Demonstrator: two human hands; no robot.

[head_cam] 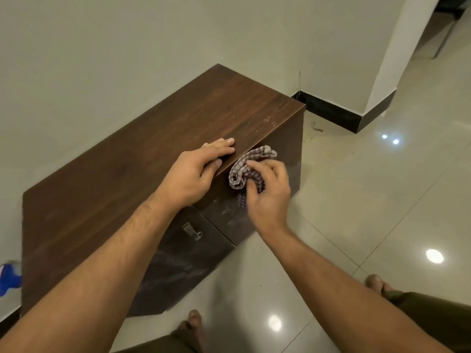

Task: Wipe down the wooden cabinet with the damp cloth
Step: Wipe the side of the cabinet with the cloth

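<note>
A low dark-brown wooden cabinet point(142, 149) stands against the pale wall, its top running from lower left to upper right. My left hand point(196, 171) rests on the top's front edge, fingers flat on the top and thumb under the lip. My right hand point(267, 194) presses a crumpled checked cloth point(244, 169) against the upper part of the right door front. Whitish streaks show on both door fronts. A metal handle point(191, 231) sits on the left door.
Glossy beige floor tiles point(369, 200) spread to the right, with a dark skirting point(331, 110) along the wall corner. A blue and white object point(9, 277) lies left of the cabinet. My bare feet point(193, 319) stand close to the cabinet front.
</note>
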